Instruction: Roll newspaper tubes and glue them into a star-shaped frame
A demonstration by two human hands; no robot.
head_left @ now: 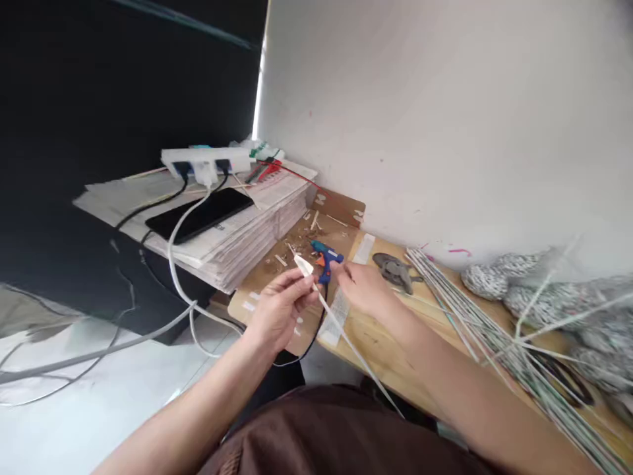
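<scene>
Positioning seems underway: the left hand point(283, 305) pinches 1 pale stick point(303, 266) over the cardboard point(257, 280), the right hand point(366, 287), grip unclear, is by the glue gun point(324, 257), and any next move calls for steadiness.

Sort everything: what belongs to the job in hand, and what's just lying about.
Apparently in use:
White stick, in left hand
Blue glue gun, at right hand
Bundled sticks, likely supplies

Apparently lying about:
Black smartphone
Newspaper stack
</scene>
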